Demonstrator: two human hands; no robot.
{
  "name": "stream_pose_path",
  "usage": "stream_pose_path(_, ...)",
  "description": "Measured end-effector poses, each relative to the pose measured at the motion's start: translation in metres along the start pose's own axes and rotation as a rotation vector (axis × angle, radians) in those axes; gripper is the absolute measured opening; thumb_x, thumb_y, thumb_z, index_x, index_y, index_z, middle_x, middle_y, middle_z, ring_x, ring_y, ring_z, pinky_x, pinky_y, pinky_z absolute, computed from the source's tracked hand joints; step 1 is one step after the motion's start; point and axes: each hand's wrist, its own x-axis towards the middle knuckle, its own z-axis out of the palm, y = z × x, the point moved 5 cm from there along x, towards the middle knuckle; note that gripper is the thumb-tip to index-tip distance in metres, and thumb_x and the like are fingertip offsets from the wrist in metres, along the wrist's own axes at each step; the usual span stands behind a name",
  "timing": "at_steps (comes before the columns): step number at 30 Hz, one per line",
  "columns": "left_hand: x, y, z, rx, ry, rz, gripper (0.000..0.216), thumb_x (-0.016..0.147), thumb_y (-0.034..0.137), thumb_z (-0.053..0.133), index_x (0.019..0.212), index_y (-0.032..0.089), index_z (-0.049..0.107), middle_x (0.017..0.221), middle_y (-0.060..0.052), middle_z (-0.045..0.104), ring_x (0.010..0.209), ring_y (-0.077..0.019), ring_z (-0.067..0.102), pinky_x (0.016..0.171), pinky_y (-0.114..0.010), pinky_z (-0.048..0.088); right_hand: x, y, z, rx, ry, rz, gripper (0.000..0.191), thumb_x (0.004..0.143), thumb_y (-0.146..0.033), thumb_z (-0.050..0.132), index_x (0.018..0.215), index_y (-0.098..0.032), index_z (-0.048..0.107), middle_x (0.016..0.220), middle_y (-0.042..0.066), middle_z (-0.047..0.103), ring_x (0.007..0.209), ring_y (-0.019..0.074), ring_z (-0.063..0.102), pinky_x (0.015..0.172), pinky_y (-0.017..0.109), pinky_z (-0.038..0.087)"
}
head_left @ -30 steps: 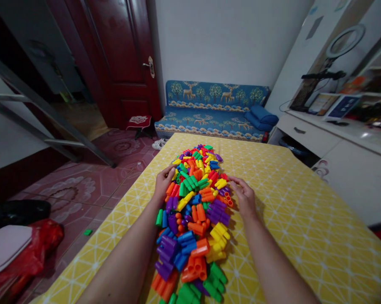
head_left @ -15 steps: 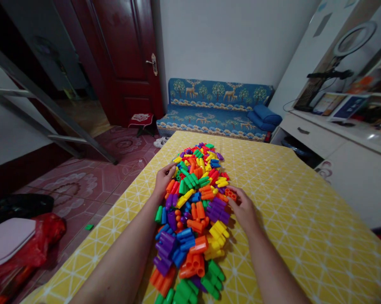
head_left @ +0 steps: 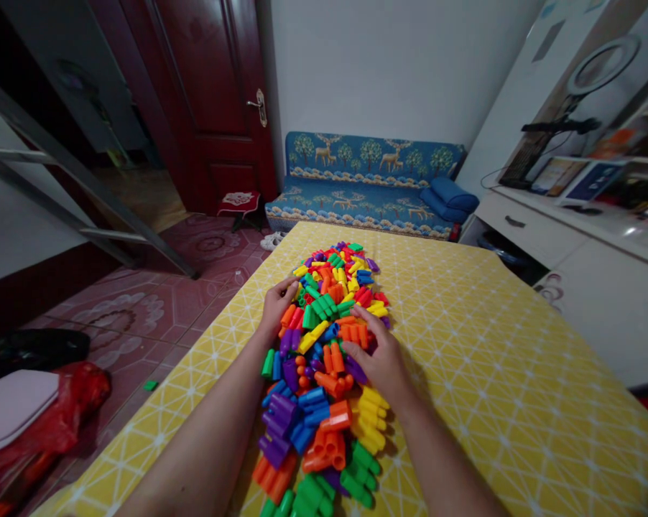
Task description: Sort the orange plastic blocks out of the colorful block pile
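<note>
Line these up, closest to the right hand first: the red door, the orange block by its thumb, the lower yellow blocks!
1. Orange block, by the right hand.
2. Lower yellow blocks, pile's right edge.
3. Red door, across the room, left.

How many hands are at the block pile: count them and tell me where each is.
2: the left hand at the left edge of the block pile, the right hand over its right side.
</note>
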Motion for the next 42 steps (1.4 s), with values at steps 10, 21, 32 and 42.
stream_pose_path(10, 0.002, -0.005, 0.000, -0.008, -0.010, 0.007, 0.053, 0.077, 0.056, 0.066, 0.107, 0.013, 0.075, 0.119, -0.014, 0.072, 0.116, -0.0324, 0.063, 0.103, -0.044, 0.045, 0.001, -0.016, 0.001, -0.405, 0.025, -0.132, 0.033, 0.080, -0.030, 0.069, 0.112, -0.024, 0.066, 0.110, 0.008, 0.058, 0.105, 0.0243, 0.059, 0.094, 0.040, 0.052)
stream_pose_path(21, 0.002, -0.004, 0.000, -0.012, -0.005, 0.016, 0.053, 0.077, 0.057, 0.066, 0.107, 0.014, 0.075, 0.120, -0.012, 0.072, 0.119, -0.0317, 0.061, 0.106, -0.043, 0.043, -0.007, -0.025, -0.005, -0.338, 0.224, -0.300, 0.028, 0.087, -0.014, 0.053, 0.107, -0.024, 0.070, 0.107, 0.008, 0.060, 0.103, 0.0223, 0.057, 0.091, 0.040, 0.047)
stream_pose_path(32, 0.001, -0.005, 0.001, -0.053, -0.004, -0.027, 0.057, 0.075, 0.059, 0.068, 0.108, 0.013, 0.075, 0.118, -0.013, 0.072, 0.117, -0.0314, 0.063, 0.105, -0.042, 0.045, 0.046, 0.123, -0.131, -0.514, 0.415, 0.246, 0.067, 0.070, -0.036, 0.067, 0.131, -0.009, 0.053, 0.132, 0.024, 0.053, 0.126, 0.0371, 0.048, 0.107, 0.052, 0.038)
stream_pose_path(42, 0.000, -0.004, 0.001, -0.036, -0.019, -0.019, 0.054, 0.078, 0.057, 0.066, 0.107, 0.013, 0.075, 0.115, -0.013, 0.073, 0.112, -0.0314, 0.065, 0.102, -0.043, 0.046, 0.016, 0.122, -0.112, -0.872, 0.202, 0.172, 0.082, 0.092, -0.053, 0.044, 0.154, -0.005, 0.019, 0.157, 0.033, 0.012, 0.145, 0.0461, 0.018, 0.109, 0.059, 0.030)
